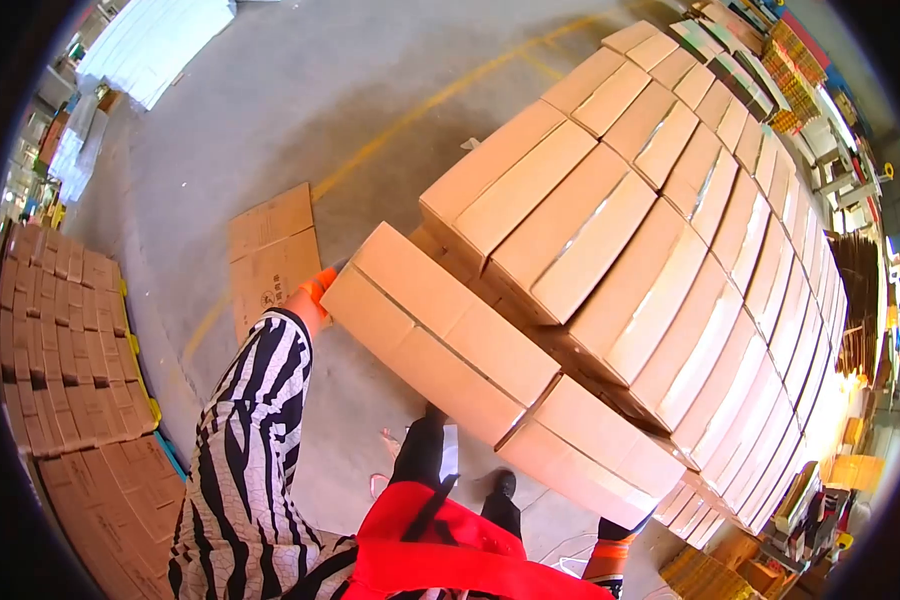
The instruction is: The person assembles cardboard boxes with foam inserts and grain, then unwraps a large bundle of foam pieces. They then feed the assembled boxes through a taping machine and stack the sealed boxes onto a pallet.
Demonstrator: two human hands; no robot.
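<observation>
My left hand (320,291), in an orange glove, is at the far left end of a row of brown cardboard boxes (440,330). The row runs diagonally down to the right, in front of a large stack of boxes (600,230). My right hand (615,548), also with orange on it, is at the row's lower right end, mostly hidden beneath the box there. The fingers of both hands are largely hidden. Between the row and the stack there is a dark gap.
A flattened cardboard sheet (273,250) lies on the grey floor beside a yellow line. Another stack of cardboard (70,350) stands at the left. White stacked sheets (155,45) are at the upper left. Loose strapping (570,555) lies near my feet.
</observation>
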